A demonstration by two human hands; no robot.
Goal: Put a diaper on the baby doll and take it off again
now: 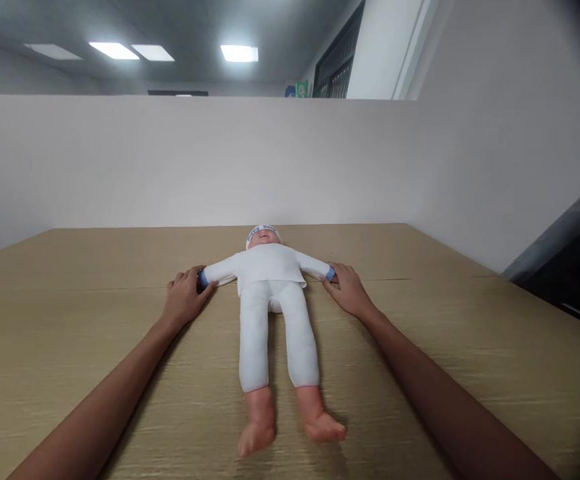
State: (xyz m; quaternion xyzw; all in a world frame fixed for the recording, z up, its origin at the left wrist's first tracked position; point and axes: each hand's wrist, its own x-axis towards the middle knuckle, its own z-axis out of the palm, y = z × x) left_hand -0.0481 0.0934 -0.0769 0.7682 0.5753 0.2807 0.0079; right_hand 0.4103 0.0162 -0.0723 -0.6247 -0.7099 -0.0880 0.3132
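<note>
Two hands are on the doll [270,293], one at each wrist, and I see it lying flat on its back in the middle of the counter [470,347], arms spread, head away from me and bare feet toward me. My left hand [184,295] has its fingers [190,273] curled loosely over the doll's blue cuff on that side; my right hand [349,288] rests with fingers bent around the other cuff, touching it, though I cannot tell how firmly either one pinches. I judge the doll light and soft: the white suit looks stuffed and floppy, so the legs would dangle if lifted by the arms alone. The head and feet look like firmer moulded material. A hold under the torso would carry it better than the thin wrists, and the cloth should not slip.
</note>
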